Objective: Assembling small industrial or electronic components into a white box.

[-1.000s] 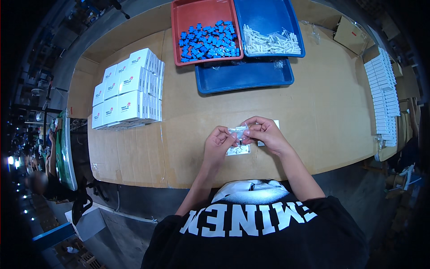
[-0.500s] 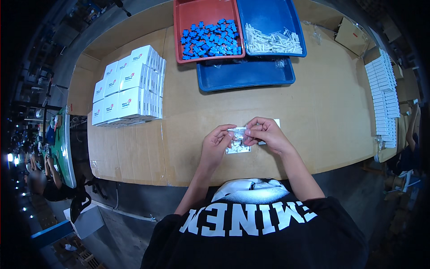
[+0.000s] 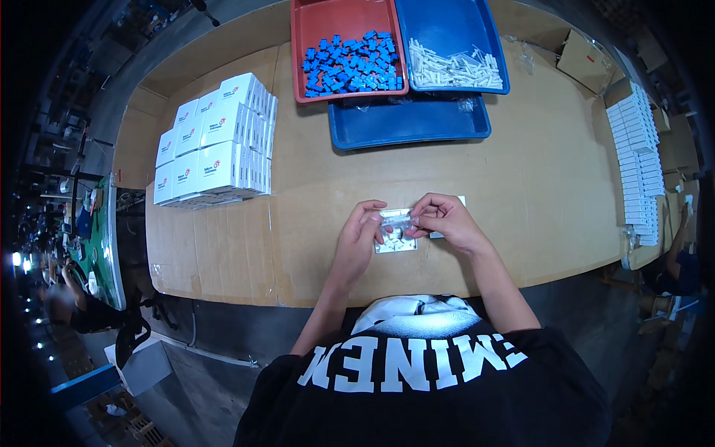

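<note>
Just above the table's near edge, my left hand [image 3: 361, 235] and my right hand [image 3: 449, 222] pinch opposite ends of a small clear plastic bag [image 3: 398, 222]. The bag is stretched between my fingertips, and its contents are too small to make out. Under it lies a shallow white box [image 3: 397, 246] with small white pieces in it, partly covered by the bag and my fingers. A flat white piece [image 3: 462, 200] sticks out from behind my right hand, which hides most of it.
White boxes [image 3: 197, 171] stand stacked at left. A red tray [image 3: 299, 45] holds blue parts [image 3: 350, 65], a blue tray [image 3: 443, 22] white sticks [image 3: 454, 68]; another blue tray [image 3: 410, 134] sits before them. More white boxes [image 3: 637, 164] line the right edge. Other people work beyond both sides.
The clear bag has tilted and spread lower between my fingers, with both hands still pinching it. The person at the far left has shifted their arms.
</note>
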Demonstrator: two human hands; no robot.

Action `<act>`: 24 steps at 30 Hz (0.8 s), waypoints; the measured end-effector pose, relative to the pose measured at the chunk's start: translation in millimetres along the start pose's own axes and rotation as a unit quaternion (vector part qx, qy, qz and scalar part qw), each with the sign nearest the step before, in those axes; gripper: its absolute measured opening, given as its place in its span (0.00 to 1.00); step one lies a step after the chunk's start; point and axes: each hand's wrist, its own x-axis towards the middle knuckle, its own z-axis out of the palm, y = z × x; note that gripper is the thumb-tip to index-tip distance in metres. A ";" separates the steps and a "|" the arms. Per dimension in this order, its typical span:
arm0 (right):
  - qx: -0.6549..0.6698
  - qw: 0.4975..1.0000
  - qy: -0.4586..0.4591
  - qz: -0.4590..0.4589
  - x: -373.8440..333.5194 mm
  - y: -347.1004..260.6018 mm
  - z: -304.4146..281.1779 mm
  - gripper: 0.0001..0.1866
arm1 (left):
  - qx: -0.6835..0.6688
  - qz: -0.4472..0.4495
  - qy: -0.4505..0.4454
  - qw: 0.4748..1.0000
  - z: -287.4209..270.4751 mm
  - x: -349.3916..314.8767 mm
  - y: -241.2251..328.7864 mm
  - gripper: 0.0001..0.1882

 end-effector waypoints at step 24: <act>-0.443 0.874 0.036 -0.197 -11.3 14.0 15.3 0.10 | 0.420 0.182 0.021 0.889 -8.6 -8.0 -10.1 0.11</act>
